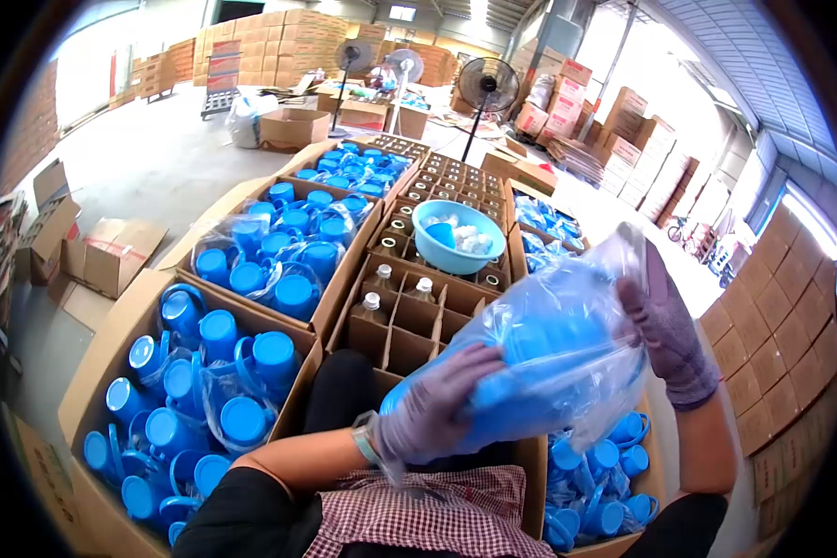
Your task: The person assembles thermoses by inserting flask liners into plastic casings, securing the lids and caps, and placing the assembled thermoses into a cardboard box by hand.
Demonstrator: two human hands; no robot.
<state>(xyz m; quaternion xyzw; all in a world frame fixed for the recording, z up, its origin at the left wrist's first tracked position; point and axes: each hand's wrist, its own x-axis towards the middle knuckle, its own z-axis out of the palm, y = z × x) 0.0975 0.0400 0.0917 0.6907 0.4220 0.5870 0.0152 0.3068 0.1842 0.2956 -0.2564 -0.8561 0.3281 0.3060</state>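
A transparent plastic bag with blue plastic cups inside is held over my lap, tilted up to the right. My left hand, in a grey-purple glove, has its fingers closed round the bag's lower left part. My right hand, gloved the same way, grips the bag's upper right end between thumb and fingers. Film and blur hide how many cups are in it. Just beyond the bag, a divided carton holds several glass bottles with caps, such as this bottle. A light blue basin of small white pieces rests on it.
At left, open cartons hold blue mugs, some in plastic film. More bagged blue mugs lie in a carton at right. Standing fans and stacked cardboard boxes are farther back. Another box stack stands at far right.
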